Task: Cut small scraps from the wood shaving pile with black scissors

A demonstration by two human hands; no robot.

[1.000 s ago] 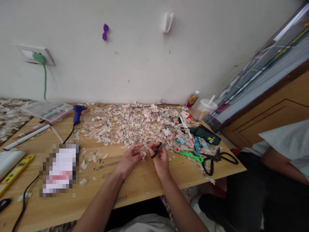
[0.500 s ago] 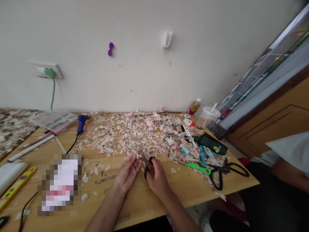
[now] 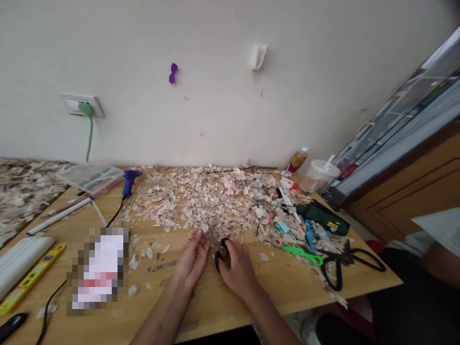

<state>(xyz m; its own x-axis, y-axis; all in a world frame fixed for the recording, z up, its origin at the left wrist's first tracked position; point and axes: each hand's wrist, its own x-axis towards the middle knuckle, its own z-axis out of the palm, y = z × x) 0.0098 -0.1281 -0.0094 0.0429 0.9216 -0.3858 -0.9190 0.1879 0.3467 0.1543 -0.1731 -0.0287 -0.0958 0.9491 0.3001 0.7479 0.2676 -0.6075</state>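
Observation:
My left hand (image 3: 195,256) is closed in a pinch, palm turned up, over the front middle of the table. A small pale petal-like piece (image 3: 204,228) shows at its fingertips. My right hand (image 3: 237,269) grips a pair of small scissors by the black handles (image 3: 218,261), with fingers through the loops. The blades point away and left, close beside the left fingertips. Whether they touch the piece cannot be made out. Just beyond both hands spreads a heap of pale dry flakes (image 3: 201,203), with pinkish blossoms (image 3: 230,183) on thin dark twigs among them.
Right: green-handled scissors (image 3: 304,255), large black scissors (image 3: 332,274), a dark green pouch (image 3: 323,219), a plastic cup (image 3: 319,176) and a bottle (image 3: 298,159). Left: a blue glue gun (image 3: 130,183), its black cord, and a yellow level (image 3: 34,278). Another person's arm (image 3: 440,263) is at far right.
The whole scene has shifted right in the picture as my head turned slightly left. Both hands stay close together, the left still pinching and the right still holding the scissors.

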